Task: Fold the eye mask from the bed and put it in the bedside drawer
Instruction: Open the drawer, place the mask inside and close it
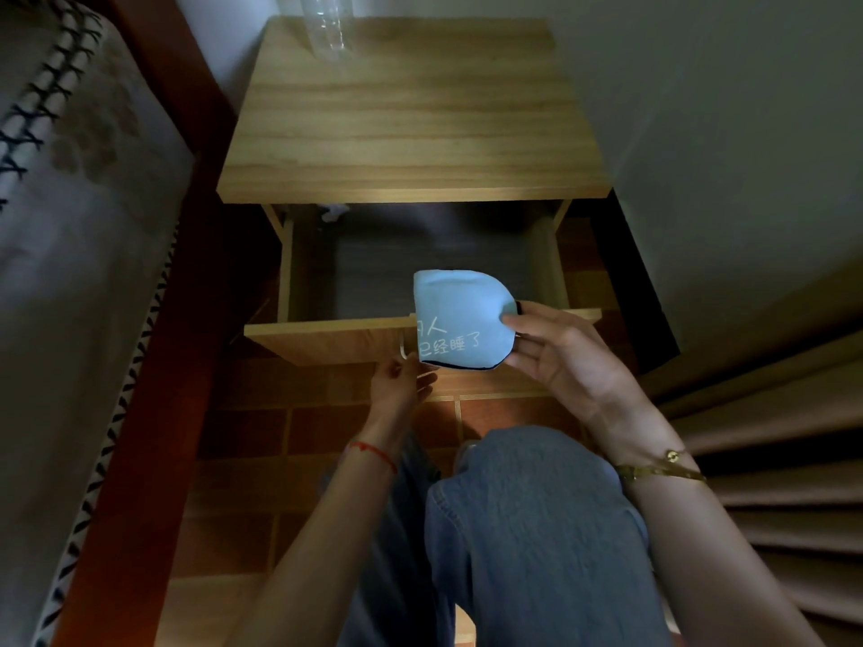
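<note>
The folded light-blue eye mask (460, 315) with white lettering and a dark edge hangs over the front edge of the open bedside drawer (544, 266). My right hand (555, 354) pinches its right side between thumb and fingers. My left hand (399, 382) sits below the drawer front (327, 340), fingers closed around the pale drawer handle (402, 352) beside the mask's lower left corner. The drawer's dark inside is visible behind the mask.
The wooden bedside table top (411, 123) carries a clear plastic object (324, 25) at its back. The bed (70, 226) with a red-brown frame runs along the left. A curtain (770, 459) hangs at right. Something small and white (334, 211) lies at the drawer's back left. My knee (527, 506) is below.
</note>
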### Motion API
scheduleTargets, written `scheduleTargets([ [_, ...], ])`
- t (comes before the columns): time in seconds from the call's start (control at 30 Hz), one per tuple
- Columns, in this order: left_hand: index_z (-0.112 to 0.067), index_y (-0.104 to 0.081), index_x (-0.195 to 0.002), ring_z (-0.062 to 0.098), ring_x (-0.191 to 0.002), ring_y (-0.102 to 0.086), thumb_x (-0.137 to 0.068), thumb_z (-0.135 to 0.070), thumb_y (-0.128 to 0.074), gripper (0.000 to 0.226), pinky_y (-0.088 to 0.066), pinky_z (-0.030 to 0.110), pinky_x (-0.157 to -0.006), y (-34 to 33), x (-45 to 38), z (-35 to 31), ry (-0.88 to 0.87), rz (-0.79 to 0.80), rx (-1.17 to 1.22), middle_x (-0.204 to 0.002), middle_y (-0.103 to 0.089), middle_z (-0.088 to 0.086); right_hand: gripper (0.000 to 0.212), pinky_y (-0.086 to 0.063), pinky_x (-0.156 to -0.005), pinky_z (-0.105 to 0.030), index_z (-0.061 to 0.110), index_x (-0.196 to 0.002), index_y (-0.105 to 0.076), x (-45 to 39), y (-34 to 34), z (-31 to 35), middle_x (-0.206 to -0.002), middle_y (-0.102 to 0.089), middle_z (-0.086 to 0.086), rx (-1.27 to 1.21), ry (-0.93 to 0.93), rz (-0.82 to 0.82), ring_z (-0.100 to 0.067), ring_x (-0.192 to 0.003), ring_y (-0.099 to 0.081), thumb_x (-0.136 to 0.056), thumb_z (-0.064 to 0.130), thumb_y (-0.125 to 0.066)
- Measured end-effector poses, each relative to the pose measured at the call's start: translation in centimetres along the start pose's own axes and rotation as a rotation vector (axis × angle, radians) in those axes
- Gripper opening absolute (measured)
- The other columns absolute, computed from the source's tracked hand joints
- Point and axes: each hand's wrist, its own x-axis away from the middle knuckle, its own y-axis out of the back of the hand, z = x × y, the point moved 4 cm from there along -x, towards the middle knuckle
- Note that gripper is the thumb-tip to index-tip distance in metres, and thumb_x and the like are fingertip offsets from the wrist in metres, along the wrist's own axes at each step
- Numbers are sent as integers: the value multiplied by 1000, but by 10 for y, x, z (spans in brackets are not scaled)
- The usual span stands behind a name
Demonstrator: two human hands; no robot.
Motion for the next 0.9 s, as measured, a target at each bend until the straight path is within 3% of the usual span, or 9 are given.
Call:
scheduleTargets([
  [0.07,-10,-57,-92,16,-74,-62,-97,-14,-50,9,-50,27,-69,2,2,-1,6,18,20,-92,-64,9,40,-54,-92,-35,0,-124,-59,0,0,-2,-112,-71,-15,9,-5,9,-24,-100,-69,-85,9,-63],
  [0.2,0,-56,-120,19,-80,-64,-98,-23,-49,33,-52,27,-68,8,20,-9,50,93,-61,-108,-65,18,34,-54,-92,-34,3,-119,-63,1,-1,-4,-110,-73,-13,34,4,47,-24,-103,-69,-86,11,-62],
  [0.37,-8,-63,-112,17,-81,-70,-96,-34,-50,33,-58,23,-64,22,54,-38,0,176,-125,-91,-74,6,33,-54,-93,-34,4,-118,-64,-1,-1,-4,-113,-72,-13,35,9,51,-24,-105,-69,-87,11,-62],
  [0.47,-12,-68,-109,24,-97,-71,-94,-32,-55,28,-56,37,-88,27,72,-58,-134,186,-121,-105,-75,11,32,-56,-90,-32,3,-116,-64,-2,-4,-4,-111,-72,-13,26,10,85,-24,-103,-69,-86,11,-63],
  [0.53,-16,-69,-112,23,-102,-71,-91,-29,-61,27,-55,41,-92,27,82,-67,-212,205,-146,-108,-75,8,33,-56,-89,-32,3,-117,-64,-3,-7,-4,-111,-73,-14,36,3,105,-24,-102,-70,-85,11,-64],
  [0.67,-16,-66,-115,16,-93,-73,-84,-20,-70,32,-59,32,-82,22,84,-85,-299,177,-212,-97,-77,2,34,-58,-85,-31,4,-117,-63,-11,-12,2,-107,-74,-14,62,5,70,-25,-100,-71,-84,11,-66],
  [0.77,-14,-64,-112,18,-90,-72,-84,-13,-70,29,-59,32,-80,16,75,-106,-363,150,-265,-94,-74,5,29,-60,-74,-30,3,-111,-63,-22,-17,16,-101,-75,-16,43,24,51,-27,-94,-72,-83,8,-67],
  [0.9,-13,-63,-114,8,-80,-71,-84,-12,-69,31,-58,19,-65,4,56,-135,-427,170,-330,-89,-71,0,29,-58,-85,-34,4,-112,-62,-47,-25,39,-105,-73,-16,122,60,11,-25,-97,-71,-83,9,-68],
])
